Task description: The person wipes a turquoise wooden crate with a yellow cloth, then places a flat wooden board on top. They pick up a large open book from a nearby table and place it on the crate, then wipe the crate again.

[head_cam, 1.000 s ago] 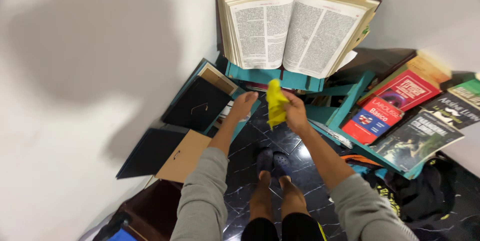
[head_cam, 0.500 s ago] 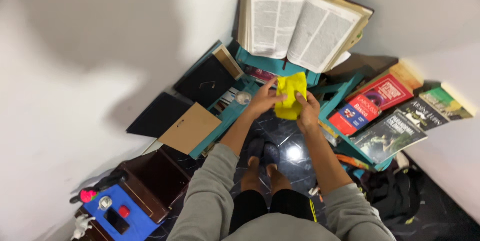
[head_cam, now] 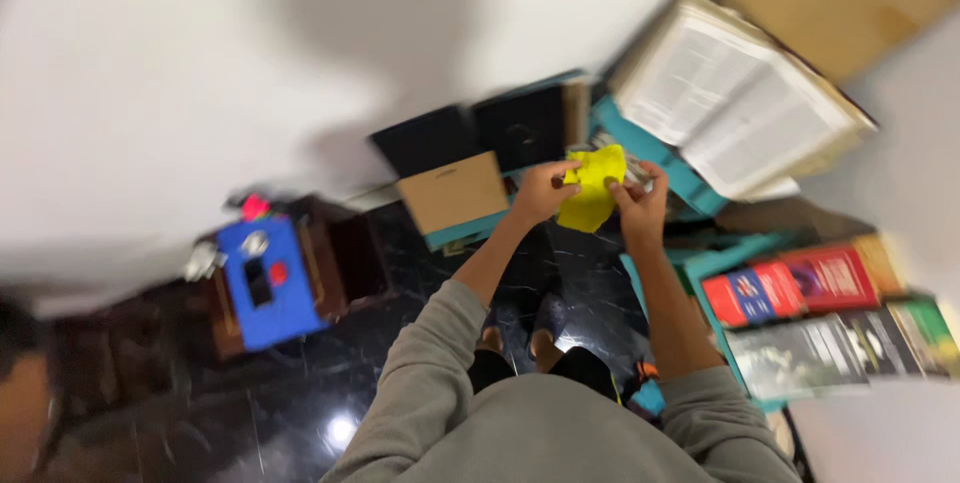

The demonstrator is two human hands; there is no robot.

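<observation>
A dark, glossy tiled floor (head_cam: 300,383) with pale veining carries most of what shows. A teal wooden shelf (head_cam: 690,188) stands on it at the corner of the white walls. On the top tier lies a thick open book (head_cam: 740,108). A lower tier to the right holds a row of books lying flat: a red one (head_cam: 835,278), a red-and-blue one (head_cam: 750,293), a grey one (head_cam: 795,353) and a green one (head_cam: 925,328). Brown and black boards (head_cam: 455,193) lean by the shelf's left side. Further left on the floor stands a dark brown wooden box (head_cam: 340,258) with a blue panel (head_cam: 262,283) on it.
</observation>
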